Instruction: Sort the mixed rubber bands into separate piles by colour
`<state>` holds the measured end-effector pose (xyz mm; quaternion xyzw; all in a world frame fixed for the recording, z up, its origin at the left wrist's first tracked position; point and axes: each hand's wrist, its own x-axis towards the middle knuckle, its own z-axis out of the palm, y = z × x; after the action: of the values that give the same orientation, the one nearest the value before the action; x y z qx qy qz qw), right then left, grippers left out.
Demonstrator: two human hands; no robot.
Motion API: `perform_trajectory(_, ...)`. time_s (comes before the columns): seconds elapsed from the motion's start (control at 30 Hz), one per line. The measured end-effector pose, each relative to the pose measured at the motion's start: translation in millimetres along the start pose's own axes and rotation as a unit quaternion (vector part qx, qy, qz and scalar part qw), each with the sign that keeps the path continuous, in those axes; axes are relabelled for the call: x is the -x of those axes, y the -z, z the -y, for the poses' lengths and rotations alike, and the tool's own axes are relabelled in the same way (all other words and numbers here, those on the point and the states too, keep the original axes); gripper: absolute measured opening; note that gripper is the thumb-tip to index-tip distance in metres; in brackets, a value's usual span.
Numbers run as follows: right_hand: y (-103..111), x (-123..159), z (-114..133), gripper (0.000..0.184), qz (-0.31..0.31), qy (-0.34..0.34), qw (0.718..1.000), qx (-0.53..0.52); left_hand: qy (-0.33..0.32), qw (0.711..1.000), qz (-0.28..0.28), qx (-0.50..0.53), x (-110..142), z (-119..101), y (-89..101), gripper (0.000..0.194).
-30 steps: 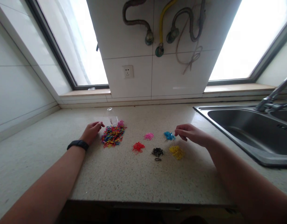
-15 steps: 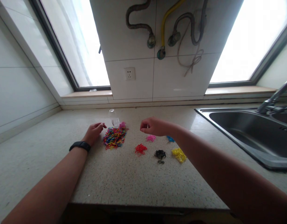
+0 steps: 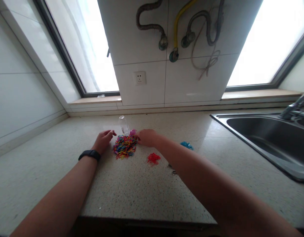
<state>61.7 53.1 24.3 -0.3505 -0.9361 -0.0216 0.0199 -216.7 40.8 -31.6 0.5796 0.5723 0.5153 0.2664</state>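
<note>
A heap of small multicoloured rubber bands [image 3: 124, 146] lies on the speckled countertop. My left hand [image 3: 104, 141] rests just left of the heap, fingers loosely bent and slightly apart, with nothing visible in them. My right hand [image 3: 146, 137] reaches in from the right, its fingers pinched together at the heap's right edge; what is between the fingertips is too small to tell. Red bands [image 3: 154, 158] lie in a small pile below my right wrist. Beyond the forearm are blue bands [image 3: 187, 145]. A few black bands [image 3: 174, 172] show beside the arm, which hides the pink and yellow piles.
Behind the heap stands a clear glass [image 3: 124, 125], with a pink round object [image 3: 132, 132] beside it. A steel sink [image 3: 255, 135] with a tap [image 3: 290, 110] is set into the counter at the right. The tiled wall carries a socket [image 3: 140, 78] and hoses.
My right hand has moved left from above the small piles to the heap's edge, its forearm now covering the pink and yellow piles. My left hand stays beside the heap. The view has shifted slightly.
</note>
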Motion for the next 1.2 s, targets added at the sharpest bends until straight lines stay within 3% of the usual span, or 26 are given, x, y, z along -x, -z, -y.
perform_trajectory(0.23,1.7,-2.4,6.4,0.022,0.001,-0.001,1.000,-0.001,-0.006,1.000,-0.009,-0.007,-0.7,1.0,-0.1,0.035)
perform_trajectory(0.4,7.7,8.4,0.2,0.021,-0.031,0.008,0.999,-0.029,-0.006,1.000,0.002,-0.005,-0.2,0.6,-0.1,0.035)
perform_trajectory(0.53,18.6,32.7,-10.1,0.017,-0.084,0.031,0.988,-0.129,0.004,1.000,-0.003,0.000,-0.6,1.6,-0.3,0.035)
perform_trajectory(0.63,27.2,60.3,-15.2,0.014,-0.117,0.025,0.963,-0.240,0.008,1.000,-0.006,-0.001,-0.9,1.7,-0.7,0.035)
perform_trajectory(0.77,33.9,102.1,-20.0,0.017,-0.153,-0.040,0.901,-0.404,0.005,1.000,-0.011,-0.002,-0.3,-0.1,-1.4,0.033)
perform_trajectory(0.97,31.3,141.2,-33.9,0.022,-0.276,-0.102,0.706,-0.644,0.016,1.000,-0.015,0.003,0.6,-1.1,-1.3,0.032)
perform_trajectory(1.03,29.1,144.7,-37.3,0.023,-0.313,-0.116,0.661,-0.672,0.017,1.000,-0.015,0.006,0.0,0.7,-0.5,0.033)
perform_trajectory(1.1,26.9,145.4,-38.9,0.024,-0.327,-0.119,0.642,-0.683,0.016,1.000,-0.013,0.008,-0.6,2.7,0.4,0.032)
perform_trajectory(1.2,24.3,144.9,-38.5,0.024,-0.319,-0.115,0.641,-0.688,0.021,1.000,-0.010,0.004,-0.6,4.0,1.1,0.033)
